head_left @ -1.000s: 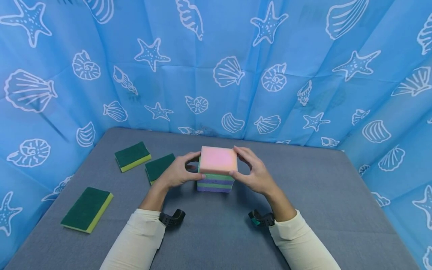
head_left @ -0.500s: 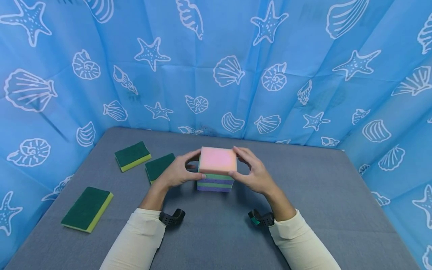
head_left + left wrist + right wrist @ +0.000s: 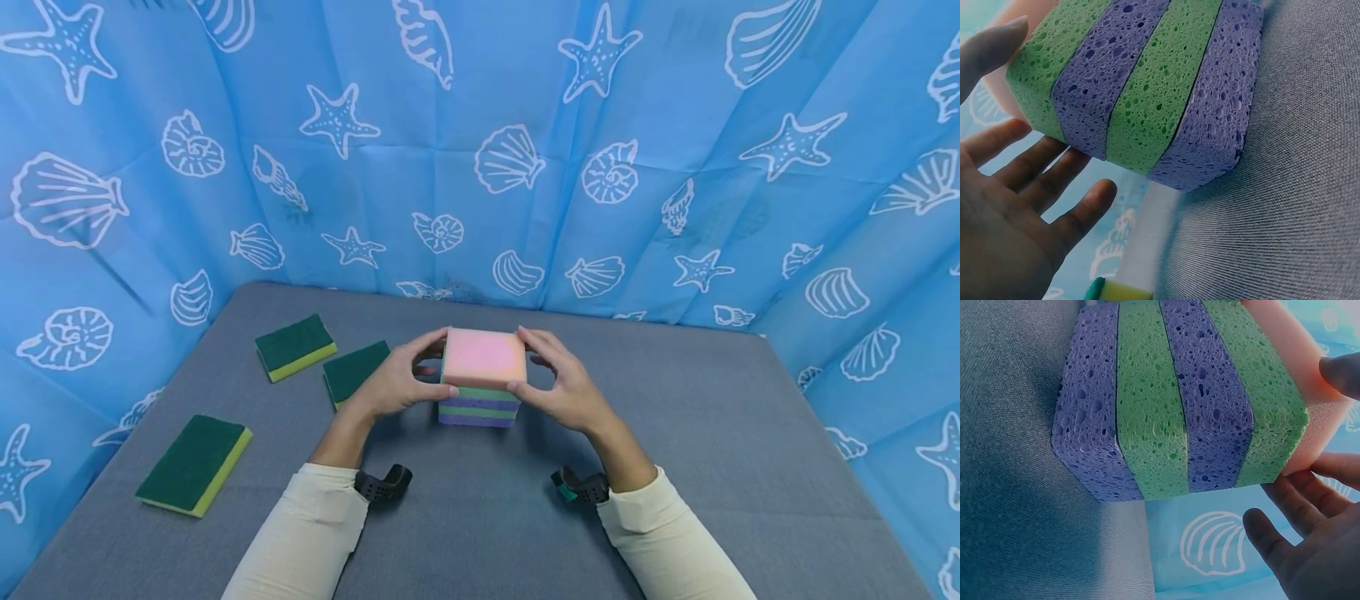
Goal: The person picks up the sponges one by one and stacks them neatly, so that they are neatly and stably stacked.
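A stack of sponges [image 3: 478,407] stands on the grey table [image 3: 675,433], with green and purple layers under a pink sponge [image 3: 483,358] on top. My left hand [image 3: 431,367] grips the pink sponge's left side, thumb at the front corner and fingers at the back. My right hand [image 3: 534,362] grips its right side the same way. In the left wrist view the striped stack [image 3: 1147,81] sits beside my spread fingers [image 3: 1054,169]. In the right wrist view the pink sponge [image 3: 1297,369] meets my fingers [image 3: 1310,487].
Three green-and-yellow scouring pads lie on the left: one at the back [image 3: 295,346], one just behind my left hand [image 3: 352,371], one near the front edge [image 3: 193,465]. A blue curtain [image 3: 480,167] with shell prints closes in the table on three sides.
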`<state>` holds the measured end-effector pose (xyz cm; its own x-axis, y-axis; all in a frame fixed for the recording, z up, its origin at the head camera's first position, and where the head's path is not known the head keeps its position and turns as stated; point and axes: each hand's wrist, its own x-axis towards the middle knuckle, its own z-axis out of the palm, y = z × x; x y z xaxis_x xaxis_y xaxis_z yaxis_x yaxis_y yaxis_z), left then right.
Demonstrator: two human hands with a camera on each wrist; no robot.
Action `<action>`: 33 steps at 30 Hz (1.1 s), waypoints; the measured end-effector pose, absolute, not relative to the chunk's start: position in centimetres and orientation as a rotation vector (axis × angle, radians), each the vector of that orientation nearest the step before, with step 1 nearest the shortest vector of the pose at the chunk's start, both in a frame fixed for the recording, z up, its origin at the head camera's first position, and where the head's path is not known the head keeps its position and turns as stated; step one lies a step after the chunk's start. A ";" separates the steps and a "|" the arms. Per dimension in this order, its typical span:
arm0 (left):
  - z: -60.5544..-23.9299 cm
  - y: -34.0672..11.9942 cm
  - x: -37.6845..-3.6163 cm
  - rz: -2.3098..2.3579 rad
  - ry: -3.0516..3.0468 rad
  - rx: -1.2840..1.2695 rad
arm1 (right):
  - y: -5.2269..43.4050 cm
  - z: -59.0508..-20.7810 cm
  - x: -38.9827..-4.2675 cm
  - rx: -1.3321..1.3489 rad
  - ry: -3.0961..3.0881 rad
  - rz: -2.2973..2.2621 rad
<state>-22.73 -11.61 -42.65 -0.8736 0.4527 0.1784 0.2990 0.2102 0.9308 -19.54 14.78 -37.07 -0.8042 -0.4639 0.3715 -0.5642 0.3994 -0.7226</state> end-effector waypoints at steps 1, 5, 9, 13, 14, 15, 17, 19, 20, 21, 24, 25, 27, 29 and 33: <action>-42.7 -11.6 -22.7 1.746 2.341 0.731 | 14.8 -37.1 -19.5 0.934 -2.537 1.376; -42.6 -11.6 -22.7 1.747 2.354 0.729 | 14.8 -37.1 -19.6 0.932 -2.537 1.389; -42.7 -11.7 -22.6 1.748 2.354 0.724 | 14.8 -37.1 -19.6 0.917 -2.539 1.404; -42.8 -11.7 -22.8 1.760 2.336 0.727 | 14.7 -37.1 -19.6 0.893 -2.536 1.423; -42.8 -11.7 -22.8 1.763 2.332 0.728 | 14.7 -37.1 -19.6 0.892 -2.533 1.428; -42.8 -11.8 -22.8 1.764 2.330 0.730 | 14.7 -37.1 -19.6 0.891 -2.529 1.432; -42.9 -11.8 -22.8 1.765 2.330 0.733 | 14.7 -37.2 -19.7 0.892 -2.520 1.439; -42.8 -11.8 -22.8 1.763 2.334 0.734 | 14.7 -37.3 -19.7 0.889 -2.517 1.442; -42.8 -11.8 -22.8 1.763 2.333 0.735 | 14.6 -37.3 -19.7 0.888 -2.517 1.444; -42.7 -11.8 -22.7 1.762 2.335 0.736 | 14.6 -37.3 -19.7 0.886 -2.518 1.443; -42.7 -11.8 -22.7 1.761 2.335 0.734 | 14.5 -37.3 -19.6 0.874 -2.530 1.435; -42.7 -11.7 -22.7 1.761 2.336 0.732 | 14.5 -37.3 -19.6 0.870 -2.534 1.433; -42.7 -11.7 -22.7 1.754 2.342 0.731 | 14.5 -37.3 -19.6 0.872 -2.536 1.429; -42.7 -11.7 -22.7 1.746 2.348 0.734 | 14.5 -37.4 -19.6 0.872 -2.533 1.428; -42.5 -12.3 -22.4 1.751 2.362 0.748 | 14.4 -37.6 -19.7 0.890 -2.510 1.451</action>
<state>-22.44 -12.26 -42.48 -0.8730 0.4447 0.2004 0.3210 0.2143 0.9225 -19.74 14.44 -37.62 -0.8224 -0.4326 0.3696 -0.5362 0.3719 -0.7577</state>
